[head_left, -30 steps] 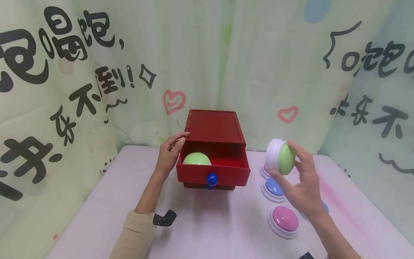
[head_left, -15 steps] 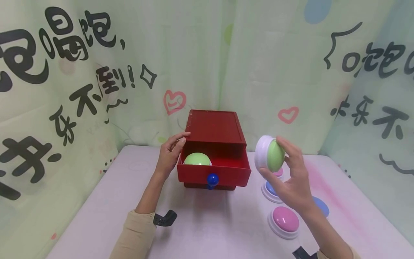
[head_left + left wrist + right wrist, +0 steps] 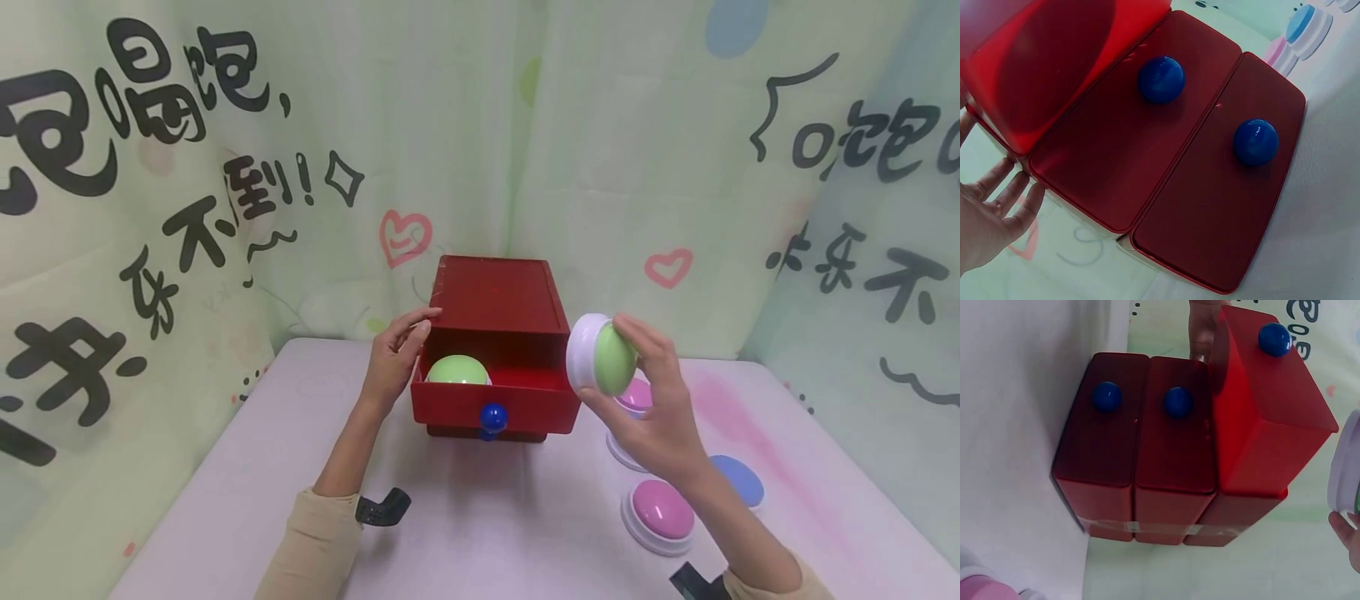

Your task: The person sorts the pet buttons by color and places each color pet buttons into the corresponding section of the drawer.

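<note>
pinching the green-and-white disc (image 3: 606, 357) between the right hand's (image 3: 660, 421) thumb and fingers beside the pulled-out drawer (image 3: 453, 406), resting the left hand's (image 3: 394, 357) loosely extended fingers against the cabinet (image 3: 498, 293), perhaps risking clipping the drawer by dipping too low.

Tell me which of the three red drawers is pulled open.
The top drawer, with a green dome showing inside. The middle drawer and bottom drawer below it are closed.

Held btn (image 3: 1342, 467) cut off @ R-wrist view's R edge; green dome (image 3: 457, 369): base mostly hidden behind drawer front (image 3: 450, 407).
</note>
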A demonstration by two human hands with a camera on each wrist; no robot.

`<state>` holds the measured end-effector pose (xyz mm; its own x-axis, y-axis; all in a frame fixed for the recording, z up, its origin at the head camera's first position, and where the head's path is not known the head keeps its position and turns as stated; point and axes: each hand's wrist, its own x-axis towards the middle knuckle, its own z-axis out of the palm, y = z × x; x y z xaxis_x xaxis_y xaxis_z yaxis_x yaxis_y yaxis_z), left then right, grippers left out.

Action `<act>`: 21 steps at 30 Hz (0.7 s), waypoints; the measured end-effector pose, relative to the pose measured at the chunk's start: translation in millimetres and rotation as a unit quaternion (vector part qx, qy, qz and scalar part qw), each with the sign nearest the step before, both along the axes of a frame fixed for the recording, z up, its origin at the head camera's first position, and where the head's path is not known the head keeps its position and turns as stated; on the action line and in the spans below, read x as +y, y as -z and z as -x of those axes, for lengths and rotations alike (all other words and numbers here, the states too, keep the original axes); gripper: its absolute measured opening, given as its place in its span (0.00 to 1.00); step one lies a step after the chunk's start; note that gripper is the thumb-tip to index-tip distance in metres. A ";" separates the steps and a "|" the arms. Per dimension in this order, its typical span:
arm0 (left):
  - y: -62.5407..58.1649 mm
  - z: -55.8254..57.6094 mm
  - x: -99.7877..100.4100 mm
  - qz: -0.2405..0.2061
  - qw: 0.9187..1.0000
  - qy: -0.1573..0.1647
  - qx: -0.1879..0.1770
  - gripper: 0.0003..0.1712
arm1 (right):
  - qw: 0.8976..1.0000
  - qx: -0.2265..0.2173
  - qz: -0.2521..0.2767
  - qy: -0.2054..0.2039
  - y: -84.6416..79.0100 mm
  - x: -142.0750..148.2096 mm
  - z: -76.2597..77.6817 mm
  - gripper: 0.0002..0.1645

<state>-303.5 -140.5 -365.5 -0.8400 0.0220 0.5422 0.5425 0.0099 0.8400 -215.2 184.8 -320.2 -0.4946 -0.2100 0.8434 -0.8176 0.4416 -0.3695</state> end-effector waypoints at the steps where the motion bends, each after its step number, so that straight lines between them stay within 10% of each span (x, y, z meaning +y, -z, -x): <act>1: 0.0 -0.1 0.1 0.000 1.000 0.000 0.000 0.19 | 1.000 0.001 -0.003 0.001 -0.3 -1.0 0.2 0.58; 21: 0.6 -0.6 -0.2 0.000 1.000 0.002 0.003 0.20 | 0.998 0.019 -0.052 -0.042 -18.1 -13.9 9.7 0.47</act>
